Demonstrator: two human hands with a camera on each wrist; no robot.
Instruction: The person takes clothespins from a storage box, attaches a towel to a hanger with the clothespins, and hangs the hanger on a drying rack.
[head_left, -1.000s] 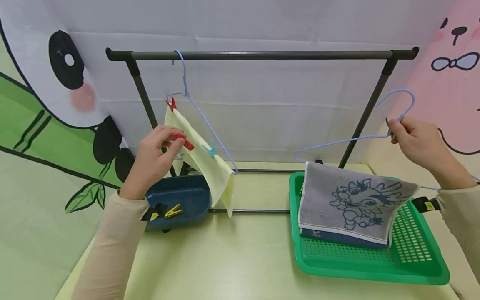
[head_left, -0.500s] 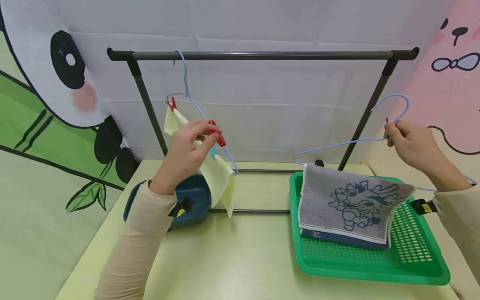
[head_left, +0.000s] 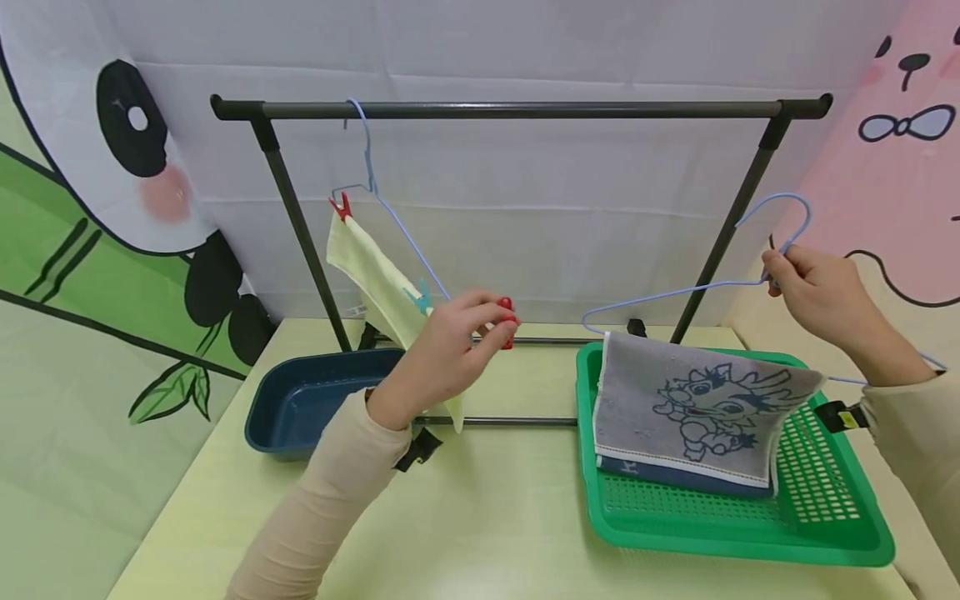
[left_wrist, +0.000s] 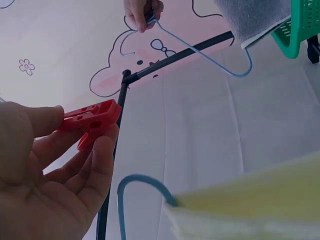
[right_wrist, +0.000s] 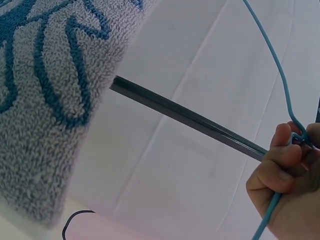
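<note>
My left hand [head_left: 442,354] pinches a red clothespin [head_left: 507,323] between thumb and fingers, in front of the lower end of the yellow cloth [head_left: 367,271]. In the left wrist view that clothespin [left_wrist: 92,120] shows plainly. My right hand [head_left: 821,292] grips a blue hanger [head_left: 675,292] at the base of its hook. A grey towel [head_left: 712,408] with a dark blue drawing hangs folded over this hanger, its lower part in the green basket [head_left: 742,546]. The yellow cloth is on another blue hanger [head_left: 405,233], with a red clothespin [head_left: 342,207] and a teal clothespin [head_left: 422,297] on it.
A black rack [head_left: 525,111] stands across the back, and the yellow cloth's hanger hooks over its bar. At the left a dark blue basin [head_left: 277,433] sits on the pale table [head_left: 487,517], partly behind my left arm. The green basket stands at the right.
My left hand has moved right and down with the red clothespin, from beside the yellow cloth's upper part past its lower end. My right hand, hanger and towel have shifted slightly left.
</note>
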